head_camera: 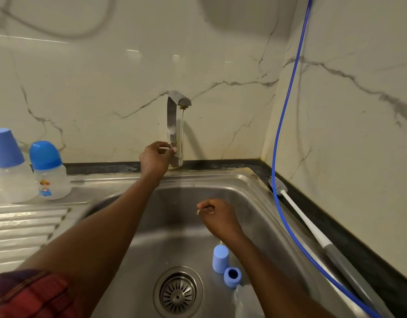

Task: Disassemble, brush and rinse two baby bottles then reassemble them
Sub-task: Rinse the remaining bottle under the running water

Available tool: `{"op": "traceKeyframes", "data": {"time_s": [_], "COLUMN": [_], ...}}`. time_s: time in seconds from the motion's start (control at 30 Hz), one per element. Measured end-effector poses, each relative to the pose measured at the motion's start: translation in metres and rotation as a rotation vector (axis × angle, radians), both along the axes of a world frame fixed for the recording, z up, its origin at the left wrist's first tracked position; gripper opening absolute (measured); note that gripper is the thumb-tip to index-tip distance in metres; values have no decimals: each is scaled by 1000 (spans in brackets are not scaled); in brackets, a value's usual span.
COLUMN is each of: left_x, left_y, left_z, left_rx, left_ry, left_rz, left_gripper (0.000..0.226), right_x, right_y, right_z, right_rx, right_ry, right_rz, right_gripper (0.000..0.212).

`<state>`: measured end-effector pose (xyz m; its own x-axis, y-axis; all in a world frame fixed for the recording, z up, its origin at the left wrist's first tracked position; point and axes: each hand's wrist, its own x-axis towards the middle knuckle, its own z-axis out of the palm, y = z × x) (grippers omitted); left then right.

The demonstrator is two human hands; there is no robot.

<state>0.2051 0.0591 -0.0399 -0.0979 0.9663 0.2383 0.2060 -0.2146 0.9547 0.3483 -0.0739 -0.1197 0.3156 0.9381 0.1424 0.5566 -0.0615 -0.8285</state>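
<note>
Adjusting water, seemingly: left hand (pixel 155 157) pinches the faucet lever (pixel 169 146), frame centre. Right hand (pixel 217 214) curled, hold unclear; rinsing the blue cap (pixel 220 258) likely follows.

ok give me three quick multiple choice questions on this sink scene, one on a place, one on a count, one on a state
1. Where does the bottle brush lie?
A. in the sink
B. on the counter right of the sink
C. on the drainboard

2. How many blue-topped bottles stand on the drainboard?
A. one
B. two
C. four

3. What is the tap doing?
A. it is dry
B. it runs a thin stream
C. it gushes a wide spray

Answers:
1 B: its handle lies along the dark counter by the wall.
2 B: two stand side by side.
3 B: one narrow thread falls from the spout.
</note>
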Motion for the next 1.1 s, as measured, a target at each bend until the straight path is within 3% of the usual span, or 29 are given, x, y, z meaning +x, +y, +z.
{"op": "traceKeyframes", "data": {"time_s": [0.1,0.13,0.23,0.33,0.43,0.53,0.63,0.67,0.7,0.8,0.93,1.03,1.1], "left_x": [-11,-14,-20,-12,18,46,62,65,65,57,5,-45,-60], "left_y": [-18,-30,-73,-118,-168,-205,-219,-219,-215,-192,-129,-90,-87], "left_z": [-11,-17,-50,-74,-82,-80,-73,-73,-76,-73,-50,-64,-78], "left_rx": [0,1,10,-83,-92,93,357,401,388,90,-197,-330,-387], "left_ry": [38,46,185,647,943,1001,1336,1409,1404,1184,998,369,-73], "left_rz": [-7,16,-37,-570,-1114,-1287,-1281,-1258,-1261,-1247,-968,-712,-526], "left_gripper": [53,50,14,9,40,72,43,46,56,76,51,40,40], "right_x": [6,8,11,11,10,11,12,13,13,15,19,15,4], "right_y": [1,1,-4,-7,-8,-7,-6,-5,-5,-7,-13,-9,-4], "right_z": [4,6,12,12,14,13,11,10,10,15,22,19,15], "right_rx": [-83,-117,-156,-119,-91,-56,-46,-46,-40,109,416,372,176], "right_ry": [0,-12,-49,41,75,93,81,81,85,36,59,84,142], "right_rz": [-33,-37,-101,-130,-116,-121,-121,-118,-118,-176,-342,-355,-240], "right_gripper": [13,15,20,15,13,15,17,17,17,20,16,16,35]}}
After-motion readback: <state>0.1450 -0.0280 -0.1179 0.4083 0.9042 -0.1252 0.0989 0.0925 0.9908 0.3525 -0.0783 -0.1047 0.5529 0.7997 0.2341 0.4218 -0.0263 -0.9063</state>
